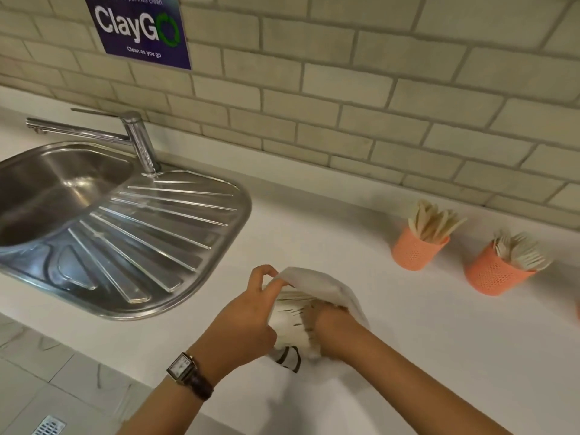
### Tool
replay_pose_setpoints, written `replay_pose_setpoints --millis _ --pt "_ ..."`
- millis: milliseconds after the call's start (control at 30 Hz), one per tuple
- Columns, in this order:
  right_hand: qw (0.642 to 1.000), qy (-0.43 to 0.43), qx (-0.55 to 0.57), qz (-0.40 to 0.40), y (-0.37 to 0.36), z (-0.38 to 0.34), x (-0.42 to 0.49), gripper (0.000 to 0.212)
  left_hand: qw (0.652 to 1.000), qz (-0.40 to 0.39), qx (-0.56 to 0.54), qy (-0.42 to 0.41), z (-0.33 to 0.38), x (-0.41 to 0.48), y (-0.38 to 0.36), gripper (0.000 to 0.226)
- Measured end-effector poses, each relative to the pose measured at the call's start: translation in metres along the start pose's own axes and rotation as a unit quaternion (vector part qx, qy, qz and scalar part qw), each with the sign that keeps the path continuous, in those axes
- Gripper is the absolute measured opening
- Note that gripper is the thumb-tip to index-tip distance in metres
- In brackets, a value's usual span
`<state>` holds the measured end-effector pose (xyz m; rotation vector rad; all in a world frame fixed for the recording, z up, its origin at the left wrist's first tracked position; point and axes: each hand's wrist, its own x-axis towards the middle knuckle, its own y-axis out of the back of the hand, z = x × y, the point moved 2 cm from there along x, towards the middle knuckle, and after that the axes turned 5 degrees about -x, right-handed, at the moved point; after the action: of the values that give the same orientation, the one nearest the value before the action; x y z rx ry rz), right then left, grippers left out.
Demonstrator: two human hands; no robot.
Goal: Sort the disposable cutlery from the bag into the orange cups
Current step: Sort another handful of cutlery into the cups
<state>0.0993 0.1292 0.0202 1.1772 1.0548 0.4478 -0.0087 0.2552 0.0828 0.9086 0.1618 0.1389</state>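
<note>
With the left hand [248,312] pinching the bag [317,284] open by its top flap, the right hand [329,328], sunk inside the bag among the cutlery [292,312] so its grip cannot be told, should gather one kind only for the orange cups [414,251] beyond the bag, to its right.

**One poster legible**

A blue poster [141,26] is hanging on the tiled wall [345,73], well up and left of the left hand [248,312], reading "ClayGO" and "Clean as you go". Its cropped top line is ending "pantries clean". A black mark [290,359] on the bag [314,284] that hand is pinching is showing nothing legible.
</note>
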Motion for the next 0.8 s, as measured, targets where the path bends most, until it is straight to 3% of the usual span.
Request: replay_pose_setpoints --millis 100,167,233,300,333,367,433,533,700,800 --pt "0.998 -0.042 0.036 0.032 0.002 0.003 -0.003 0.013 0.999 -0.018 0.011 -0.029 0.004 -0.001 -0.005 0.078" --pt "0.998 -0.007 0.042 0.050 0.002 0.001 -0.001 0.014 0.999 -0.025 0.012 -0.044 0.004 -0.002 -0.008 0.078" --pt "0.992 -0.059 0.111 0.031 -0.007 -0.001 0.003 0.007 0.999 -0.033 0.011 -0.041 0.004 -0.003 -0.009 0.079" --pt "0.975 -0.122 0.177 0.048 -0.014 0.000 0.008 0.017 0.998 -0.040 0.015 -0.038 0.004 -0.002 -0.010 0.080" --pt "0.982 -0.100 0.153 0.037 -0.015 -0.002 0.013 0.019 0.998 -0.043 0.015 -0.038 0.004 -0.002 -0.011 0.082" --pt "0.997 -0.053 0.048 0.019 -0.013 -0.006 0.015 0.019 0.998 -0.044 0.010 -0.040 0.004 -0.001 -0.011 0.083" --pt "0.984 0.041 -0.171 -0.026 -0.005 -0.018 0.015 0.015 0.998 -0.050 0.004 -0.040 0.004 0.001 -0.010 0.087" --pt "0.968 -0.010 -0.248 -0.026 0.001 -0.023 0.014 0.048 0.997 -0.068 -0.002 -0.032 0.008 0.007 -0.008 0.096" --pt "0.962 -0.029 -0.272 -0.012 0.013 -0.032 0.014 0.030 0.996 -0.083 -0.016 -0.036 0.010 0.014 0.005 0.105" --pt "0.936 -0.036 -0.350 0.007 0.021 -0.039 0.011 0.046 0.995 -0.069 -0.025 -0.064 0.015 0.016 0.019 0.103"
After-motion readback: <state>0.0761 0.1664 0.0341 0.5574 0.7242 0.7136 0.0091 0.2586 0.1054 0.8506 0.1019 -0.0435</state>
